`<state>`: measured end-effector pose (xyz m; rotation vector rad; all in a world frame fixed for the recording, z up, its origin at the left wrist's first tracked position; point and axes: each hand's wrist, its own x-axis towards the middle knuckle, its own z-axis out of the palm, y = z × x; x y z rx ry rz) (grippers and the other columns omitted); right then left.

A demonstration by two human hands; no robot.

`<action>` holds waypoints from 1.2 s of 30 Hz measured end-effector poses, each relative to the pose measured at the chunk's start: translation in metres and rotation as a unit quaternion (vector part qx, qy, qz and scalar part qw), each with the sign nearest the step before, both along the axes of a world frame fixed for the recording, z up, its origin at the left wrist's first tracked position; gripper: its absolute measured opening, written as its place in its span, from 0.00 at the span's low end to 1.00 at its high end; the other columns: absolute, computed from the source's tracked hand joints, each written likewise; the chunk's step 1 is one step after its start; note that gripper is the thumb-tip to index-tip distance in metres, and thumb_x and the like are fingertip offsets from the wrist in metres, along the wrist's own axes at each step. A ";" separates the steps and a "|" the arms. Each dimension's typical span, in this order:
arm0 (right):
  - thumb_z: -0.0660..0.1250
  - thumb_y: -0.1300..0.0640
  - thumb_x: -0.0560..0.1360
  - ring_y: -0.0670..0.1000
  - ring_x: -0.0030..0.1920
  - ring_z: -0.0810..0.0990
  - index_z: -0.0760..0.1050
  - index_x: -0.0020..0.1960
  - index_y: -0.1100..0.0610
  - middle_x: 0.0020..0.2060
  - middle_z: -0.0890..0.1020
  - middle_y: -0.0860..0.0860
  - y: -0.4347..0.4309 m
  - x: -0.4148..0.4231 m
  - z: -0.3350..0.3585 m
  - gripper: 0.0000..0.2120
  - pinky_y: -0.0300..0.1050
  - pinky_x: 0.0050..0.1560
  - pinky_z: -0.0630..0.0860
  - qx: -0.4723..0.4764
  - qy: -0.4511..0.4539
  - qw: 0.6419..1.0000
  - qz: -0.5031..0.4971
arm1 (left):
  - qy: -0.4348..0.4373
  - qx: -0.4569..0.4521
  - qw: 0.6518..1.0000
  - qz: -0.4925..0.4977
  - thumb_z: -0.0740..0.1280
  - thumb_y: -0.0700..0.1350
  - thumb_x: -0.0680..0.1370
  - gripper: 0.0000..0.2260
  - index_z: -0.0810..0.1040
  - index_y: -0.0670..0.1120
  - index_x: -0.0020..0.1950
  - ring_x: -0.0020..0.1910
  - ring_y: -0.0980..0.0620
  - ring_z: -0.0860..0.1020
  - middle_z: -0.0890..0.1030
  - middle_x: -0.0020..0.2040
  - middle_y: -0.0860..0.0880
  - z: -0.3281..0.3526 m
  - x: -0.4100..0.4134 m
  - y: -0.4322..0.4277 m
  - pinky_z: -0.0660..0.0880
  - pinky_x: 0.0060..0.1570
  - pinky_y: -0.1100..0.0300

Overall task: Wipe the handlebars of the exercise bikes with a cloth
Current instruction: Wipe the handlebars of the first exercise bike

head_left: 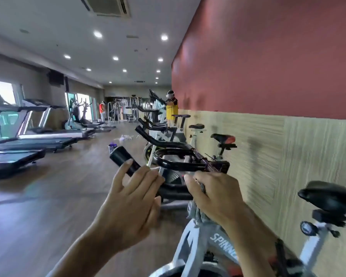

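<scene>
**Two hands at a bike's handlebar**

The right hand [214, 196] is curled tight round a grey cloth [197, 213], just beside the black handlebar [178, 166] of the nearest bike. The left hand [132, 200] has straight fingers touching the black end grip [122, 157]. The white frame [192, 236] says "SPINN", and the rest is hidden. Four bike seats show along the wall, the nearest seat [328, 196] big and black. Two other people stand far off, one in yellow [171, 111] and one in orange [102, 107].
</scene>
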<state>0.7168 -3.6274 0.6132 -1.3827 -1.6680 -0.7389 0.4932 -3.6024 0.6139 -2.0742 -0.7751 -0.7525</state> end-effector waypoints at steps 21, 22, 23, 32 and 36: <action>0.56 0.41 0.81 0.50 0.45 0.79 0.78 0.55 0.55 0.44 0.81 0.48 -0.022 -0.035 0.019 0.20 0.45 0.47 0.75 -0.183 -0.024 0.983 0.022 | 0.126 -0.167 0.964 0.163 0.54 0.52 0.81 0.17 0.77 0.43 0.56 0.57 0.45 0.76 0.79 0.56 0.46 0.093 -0.015 -0.022 0.65 0.66 0.45; 0.55 0.42 0.81 0.50 0.44 0.79 0.78 0.54 0.55 0.42 0.81 0.48 -0.023 -0.031 0.019 0.20 0.46 0.45 0.75 -0.185 -0.017 0.982 0.017 | 0.125 -0.176 0.965 0.152 0.53 0.51 0.82 0.17 0.77 0.43 0.55 0.55 0.45 0.76 0.78 0.53 0.47 0.094 -0.015 -0.022 0.66 0.64 0.47; 0.55 0.43 0.81 0.51 0.42 0.79 0.78 0.52 0.54 0.41 0.81 0.48 -0.023 -0.033 0.021 0.19 0.46 0.43 0.74 -0.189 0.002 0.982 0.003 | 0.121 -0.189 0.964 0.141 0.51 0.50 0.83 0.18 0.77 0.43 0.55 0.53 0.45 0.75 0.77 0.51 0.48 0.094 -0.014 -0.023 0.68 0.62 0.48; 0.57 0.46 0.81 0.47 0.32 0.78 0.78 0.45 0.52 0.33 0.80 0.45 -0.016 -0.035 0.029 0.15 0.41 0.34 0.71 -0.156 0.009 0.987 0.034 | 0.069 -0.209 0.973 0.070 0.57 0.46 0.79 0.16 0.79 0.41 0.59 0.54 0.45 0.76 0.79 0.53 0.48 0.100 -0.019 -0.024 0.69 0.61 0.50; 0.57 0.39 0.79 0.47 0.33 0.80 0.79 0.44 0.53 0.33 0.81 0.46 -0.013 -0.024 0.020 0.20 0.43 0.35 0.75 -0.169 0.020 0.985 0.042 | 0.005 -0.252 0.963 0.093 0.57 0.46 0.79 0.17 0.80 0.41 0.60 0.66 0.43 0.73 0.79 0.61 0.44 0.094 -0.008 -0.038 0.64 0.71 0.45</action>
